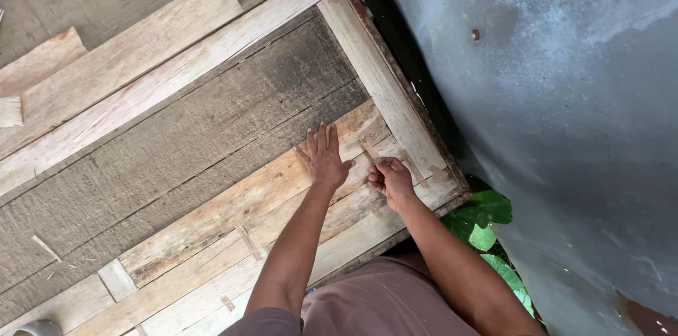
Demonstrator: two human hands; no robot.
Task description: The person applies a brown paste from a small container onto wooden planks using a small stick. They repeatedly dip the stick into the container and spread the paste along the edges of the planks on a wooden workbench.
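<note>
Currently, in the head view, our left hand point(323, 159) presses flat, fingers spread, on the pale plank point(240, 198); our right hand point(390, 179) pinches a thin wood sliver point(369, 150) at the frame board point(385, 81). Most planks already lie in place.

a rough plank platform point(212, 117) of grey and pale boards fills the left and middle of the frame, edged by a pale board point(385, 81) along its right side. the left hand point(323, 159) lies flat on it at lower centre, small wood offcuts point(116, 279) sit at lower left, and a thin splinter point(45, 248) lies at the far left.
</note>
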